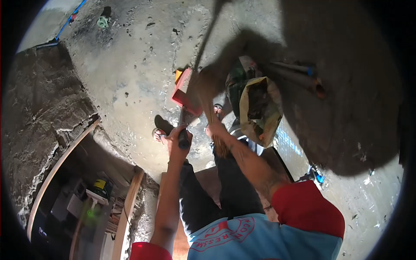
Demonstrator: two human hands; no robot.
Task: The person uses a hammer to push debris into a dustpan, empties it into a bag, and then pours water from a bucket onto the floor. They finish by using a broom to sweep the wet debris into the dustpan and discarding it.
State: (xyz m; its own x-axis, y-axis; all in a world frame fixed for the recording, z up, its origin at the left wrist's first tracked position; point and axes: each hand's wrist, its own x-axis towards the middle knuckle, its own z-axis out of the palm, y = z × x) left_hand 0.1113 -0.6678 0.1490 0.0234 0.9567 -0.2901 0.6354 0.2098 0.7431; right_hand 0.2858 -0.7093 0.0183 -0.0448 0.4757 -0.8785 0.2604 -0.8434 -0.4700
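Note:
My left hand [177,138] is closed around the dark handle of a red dustpan [180,92], whose pan lies low over the concrete floor. A small orange-yellow piece [178,76] shows at the pan's far left edge. In my right hand [216,129] I grip a tan straw broom [206,93]. Its blurred bristles fan out beside the dustpan's right side, and its other end sticks out below my fist. To the right of the broom stands an open sack [259,106], its contents too dark to make out.
Pipe-like pieces [299,77] lie beyond the sack in shadow. A crumpled pale green scrap [102,22] rests on the floor at upper left. A wood-framed recess [60,169] with stored items opens at lower left. Small blue debris [320,178] lies at right. My sandalled feet are close to the dustpan.

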